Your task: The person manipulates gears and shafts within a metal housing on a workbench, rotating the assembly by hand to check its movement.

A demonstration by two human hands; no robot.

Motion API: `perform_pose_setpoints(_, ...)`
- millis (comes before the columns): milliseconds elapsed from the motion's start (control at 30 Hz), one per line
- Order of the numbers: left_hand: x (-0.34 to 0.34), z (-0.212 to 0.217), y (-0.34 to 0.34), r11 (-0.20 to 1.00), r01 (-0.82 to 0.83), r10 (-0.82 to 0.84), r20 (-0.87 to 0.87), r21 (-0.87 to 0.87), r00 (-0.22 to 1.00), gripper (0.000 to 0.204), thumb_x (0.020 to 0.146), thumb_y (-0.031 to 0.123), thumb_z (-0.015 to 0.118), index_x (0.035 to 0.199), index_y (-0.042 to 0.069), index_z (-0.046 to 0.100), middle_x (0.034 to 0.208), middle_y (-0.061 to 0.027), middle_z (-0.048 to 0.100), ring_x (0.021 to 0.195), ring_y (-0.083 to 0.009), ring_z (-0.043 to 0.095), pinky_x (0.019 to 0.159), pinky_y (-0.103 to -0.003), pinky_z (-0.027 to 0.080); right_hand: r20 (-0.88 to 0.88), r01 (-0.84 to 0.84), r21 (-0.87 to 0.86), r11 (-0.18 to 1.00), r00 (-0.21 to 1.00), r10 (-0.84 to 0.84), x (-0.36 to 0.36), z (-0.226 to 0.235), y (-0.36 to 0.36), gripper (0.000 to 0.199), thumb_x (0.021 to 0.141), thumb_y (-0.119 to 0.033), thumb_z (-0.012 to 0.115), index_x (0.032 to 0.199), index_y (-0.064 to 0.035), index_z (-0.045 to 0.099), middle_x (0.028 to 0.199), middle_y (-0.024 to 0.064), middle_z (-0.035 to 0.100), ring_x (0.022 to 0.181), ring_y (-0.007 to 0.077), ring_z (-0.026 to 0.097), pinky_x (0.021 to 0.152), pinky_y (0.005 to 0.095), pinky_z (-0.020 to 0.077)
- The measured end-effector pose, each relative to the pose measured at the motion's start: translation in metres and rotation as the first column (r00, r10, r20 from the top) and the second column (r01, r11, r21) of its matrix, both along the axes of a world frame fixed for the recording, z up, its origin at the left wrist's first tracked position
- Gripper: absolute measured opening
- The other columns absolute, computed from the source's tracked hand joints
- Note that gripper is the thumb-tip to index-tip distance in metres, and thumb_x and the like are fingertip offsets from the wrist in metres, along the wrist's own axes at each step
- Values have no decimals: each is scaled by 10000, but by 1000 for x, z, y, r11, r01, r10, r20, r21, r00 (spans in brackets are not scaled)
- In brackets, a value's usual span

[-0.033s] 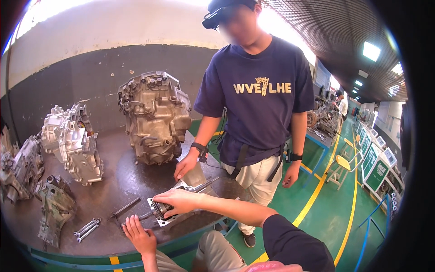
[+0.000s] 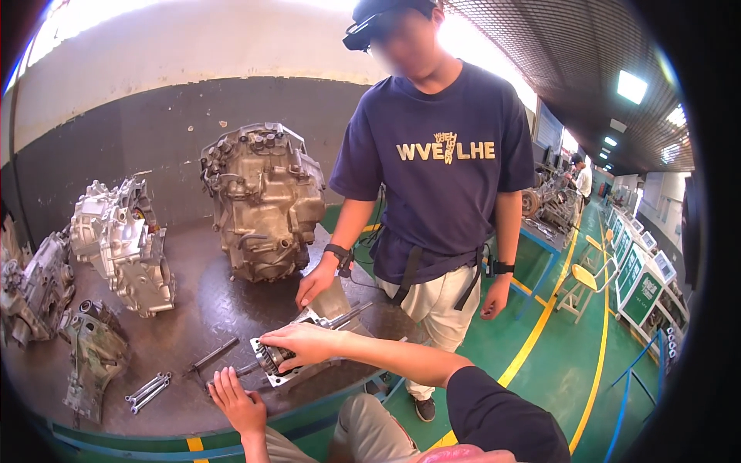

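While the left hand lies open and flat on the table, steadying, the right hand grips the metal part from above.

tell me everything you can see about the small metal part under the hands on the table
The small metal part is a flat, silvery plate, roughly squarish, with a dark toothed gear set into its near left end and a thin rod sticking out toward the upper right. It lies flat on the dark patterned table near the front edge. The right hand rests on top of it, covering its middle. The left hand lies just in front of it; whether it touches is unclear.
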State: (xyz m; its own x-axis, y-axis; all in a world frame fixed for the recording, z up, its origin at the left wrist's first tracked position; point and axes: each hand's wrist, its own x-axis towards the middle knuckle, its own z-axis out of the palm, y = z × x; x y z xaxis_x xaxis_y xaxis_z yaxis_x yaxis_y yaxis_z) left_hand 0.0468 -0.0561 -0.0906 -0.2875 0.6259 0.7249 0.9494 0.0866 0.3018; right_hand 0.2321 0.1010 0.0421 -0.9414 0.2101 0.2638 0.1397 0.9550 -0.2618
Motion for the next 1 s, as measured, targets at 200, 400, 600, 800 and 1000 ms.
perform_pose_setpoints(200, -1, 0, -1, 1000, -11, 11, 1, -5, 1000, 695, 709, 25, 568, 1393, -23, 462, 1444, -208, 471, 1430, -387, 360, 1237, -548, 186, -34, 17, 45, 999, 999, -16, 0, -4, -3, 762, 814, -393, 776, 1402, 6, 503, 1332, 192, 613, 1120, 402, 622, 970, 462, 485)
perform_pose_setpoints(400, -2, -1, 1, 1000, -14, 14, -22, -8, 1000, 702, 706, 28, 568, 1398, -23, 459, 1442, -208, 476, 1428, -388, 366, 1236, -551, 188, 85, 79, 3, 997, 993, -79, 0, 3, -7, 755, 856, -414, 751, 1436, -17, 477, 1405, 183, 567, 1252, 353, 560, 1058, 437, 423)
perform_pose_setpoints(600, 0, -2, 1, 1000, -21, 21, -20, 0, 1000, 677, 716, 43, 575, 1384, -18, 480, 1433, -194, 491, 1417, -384, 385, 1226, -561, 208, 81, 66, 4, 998, 995, -66, 2, 5, -9, 763, 859, -420, 746, 1442, -16, 466, 1407, 178, 566, 1257, 337, 558, 1062, 427, 410)
perform_pose_setpoints(800, 0, -1, 2, 1000, -18, 18, -24, -4, 1000, 692, 709, 36, 573, 1391, -19, 469, 1435, -200, 487, 1418, -388, 381, 1229, -558, 202, 72, 60, 23, 998, 996, -61, 3, 2, -8, 758, 869, -430, 730, 1442, -11, 463, 1410, 169, 566, 1279, 314, 551, 1064, 432, 404)
perform_pose_setpoints(1000, 0, 0, 2, 1000, -13, 13, -29, 11, 999, 705, 707, 17, 562, 1403, -22, 457, 1444, -205, 479, 1423, -392, 374, 1233, -555, 192, -14, 53, 81, 995, 999, -52, 1, -5, -5, 758, 840, -420, 752, 1424, -20, 480, 1356, 160, 599, 1211, 319, 591, 1012, 439, 440)
